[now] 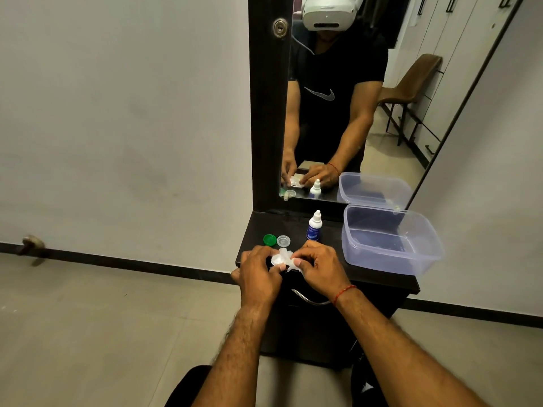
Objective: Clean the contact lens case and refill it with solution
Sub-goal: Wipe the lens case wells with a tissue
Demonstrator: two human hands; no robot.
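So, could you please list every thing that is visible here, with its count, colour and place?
lens case: one, white, between the hands, partly hidden
tissue: one, white, over the case
green cap: one, green, cabinet top behind the left hand
clear cap: one, transparent, beside the green cap
solution bottle: one, white with blue label, upright behind the right hand
container: one, clear, lidless, right end of the top
cabinet: one, black, against the wall
mirror: one, dark-framed, above the cabinet
left hand: one, grips the case
right hand: one, pinches the tissue
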